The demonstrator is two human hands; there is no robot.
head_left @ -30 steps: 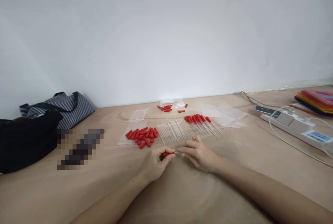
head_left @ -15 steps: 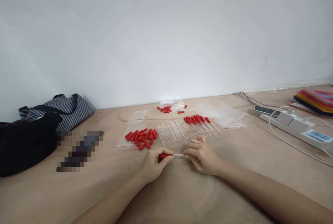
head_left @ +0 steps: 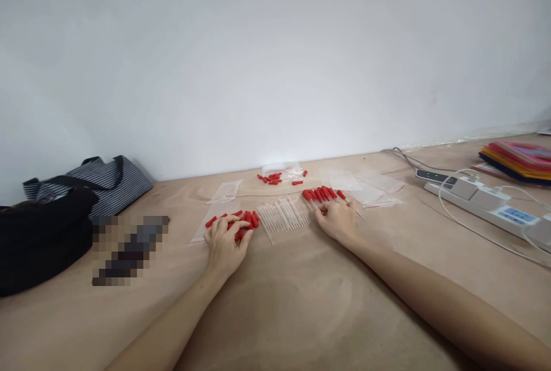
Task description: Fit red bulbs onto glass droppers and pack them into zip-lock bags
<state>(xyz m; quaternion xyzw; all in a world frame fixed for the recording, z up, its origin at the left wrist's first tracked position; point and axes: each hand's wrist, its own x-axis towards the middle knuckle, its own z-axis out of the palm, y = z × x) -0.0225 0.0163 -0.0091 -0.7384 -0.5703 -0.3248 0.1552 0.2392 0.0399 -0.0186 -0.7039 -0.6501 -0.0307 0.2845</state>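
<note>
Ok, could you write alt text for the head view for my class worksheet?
The left hand is over piled red bulbs, the right hand at red-topped tubes; bare thin tubes lie between them on a tabletop.

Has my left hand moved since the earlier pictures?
Yes: against the row of thin tubes, your left hand has moved leftward and farther from you, to the pile of red dropper bulbs.

L hand [head_left: 226,243] over red dropper bulbs [head_left: 253,220], left of clear tube row [head_left: 284,215]; R hand [head_left: 338,223] at red-topped droppers [head_left: 321,194], rt of row. Sm. bulbs [head_left: 272,178] behind row; striped bag [head_left: 105,178] far left, pwr strip [head_left: 514,215] far rt of it.
</note>
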